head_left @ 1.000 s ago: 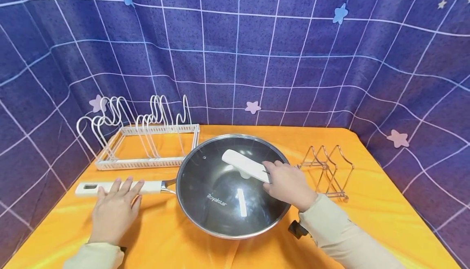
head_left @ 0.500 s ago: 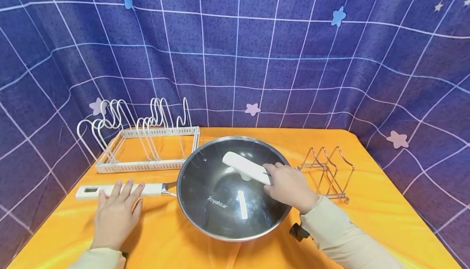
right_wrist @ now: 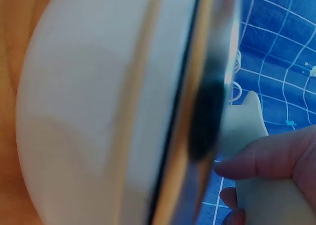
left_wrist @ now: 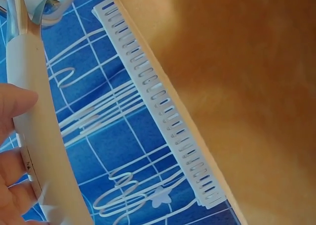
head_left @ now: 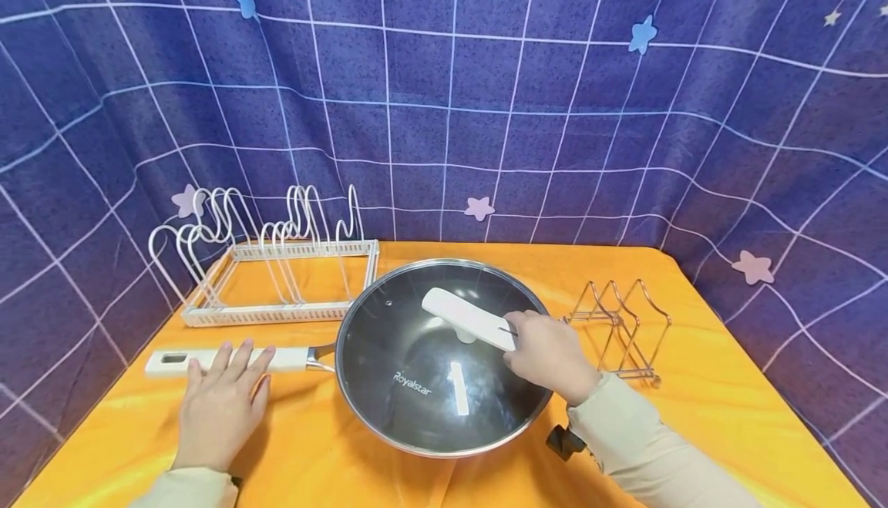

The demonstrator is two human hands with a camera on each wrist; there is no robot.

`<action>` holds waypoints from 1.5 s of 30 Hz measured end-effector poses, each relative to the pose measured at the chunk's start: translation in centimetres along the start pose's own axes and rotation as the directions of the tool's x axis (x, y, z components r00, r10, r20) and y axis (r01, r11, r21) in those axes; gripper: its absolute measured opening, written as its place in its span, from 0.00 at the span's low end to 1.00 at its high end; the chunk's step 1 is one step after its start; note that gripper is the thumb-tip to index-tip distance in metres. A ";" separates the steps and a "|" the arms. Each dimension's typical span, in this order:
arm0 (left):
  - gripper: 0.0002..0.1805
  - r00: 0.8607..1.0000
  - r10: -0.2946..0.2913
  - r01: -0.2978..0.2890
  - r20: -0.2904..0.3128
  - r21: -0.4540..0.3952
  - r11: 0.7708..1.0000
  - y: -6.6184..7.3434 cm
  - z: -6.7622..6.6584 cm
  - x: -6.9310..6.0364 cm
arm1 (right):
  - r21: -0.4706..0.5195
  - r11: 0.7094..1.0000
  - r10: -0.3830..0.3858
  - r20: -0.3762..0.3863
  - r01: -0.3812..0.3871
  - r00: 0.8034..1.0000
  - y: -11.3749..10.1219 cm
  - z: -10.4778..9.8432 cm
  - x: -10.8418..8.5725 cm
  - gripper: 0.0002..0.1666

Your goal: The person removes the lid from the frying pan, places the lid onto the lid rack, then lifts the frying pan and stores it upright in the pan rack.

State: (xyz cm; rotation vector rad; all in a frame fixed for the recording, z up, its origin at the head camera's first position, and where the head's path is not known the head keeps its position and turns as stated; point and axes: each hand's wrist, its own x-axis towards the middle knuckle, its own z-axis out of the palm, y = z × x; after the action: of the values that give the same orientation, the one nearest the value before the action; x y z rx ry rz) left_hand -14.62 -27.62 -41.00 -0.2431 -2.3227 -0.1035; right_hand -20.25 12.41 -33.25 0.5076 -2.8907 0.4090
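Head view, left fingers (head_left: 240, 358) spread, right fingers (head_left: 522, 321) pinching lid handle (head_left: 464, 317), its end hidden

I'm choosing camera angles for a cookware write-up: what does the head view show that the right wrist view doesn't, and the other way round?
Head view only: the left hand resting on the pan handle, the copper-toned rack and the Royalstar lettering.

Right wrist view only: the pan's pale outer wall.

Both: the right hand holding the lid handle, and the blue backdrop.
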 end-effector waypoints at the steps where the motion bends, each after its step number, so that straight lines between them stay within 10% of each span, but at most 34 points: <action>1: 0.30 1.000 0.002 -0.002 0.007 -0.002 1.000 0.0 0.0 0.0 | 0.015 1.000 0.011 -0.006 -0.011 1.000 0.0 0.0 0.0 0.23; 26: 0.19 0.999 0.023 -0.023 0.043 0.014 1.000 -0.1 -0.4 0.1 | 0.156 0.983 0.106 -0.028 -0.100 0.994 0.1 0.0 -0.3 0.26; 31: 0.40 0.999 0.039 -0.039 0.036 0.021 0.999 -0.5 -0.3 0.2 | 0.189 0.976 0.110 -0.018 -0.105 0.994 0.3 -0.1 -0.1 0.27; 36: 0.18 0.996 0.072 -0.073 0.046 0.027 0.997 -1.0 -0.4 0.6 | 0.232 0.965 0.127 -0.002 -0.123 0.992 0.6 -0.7 0.1 0.28; 45: 0.20 0.993 0.072 -0.075 0.091 0.035 0.997 -1.1 -0.7 1.2 | 0.196 0.976 0.098 -0.034 -0.090 0.995 0.9 -2.0 -0.1 0.30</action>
State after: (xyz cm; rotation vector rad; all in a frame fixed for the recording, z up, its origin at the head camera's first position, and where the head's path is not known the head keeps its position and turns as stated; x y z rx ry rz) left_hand -15.11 -28.67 -39.65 -0.3196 -2.3996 -0.0107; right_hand -20.16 13.84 -31.56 0.3852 -2.8559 0.7131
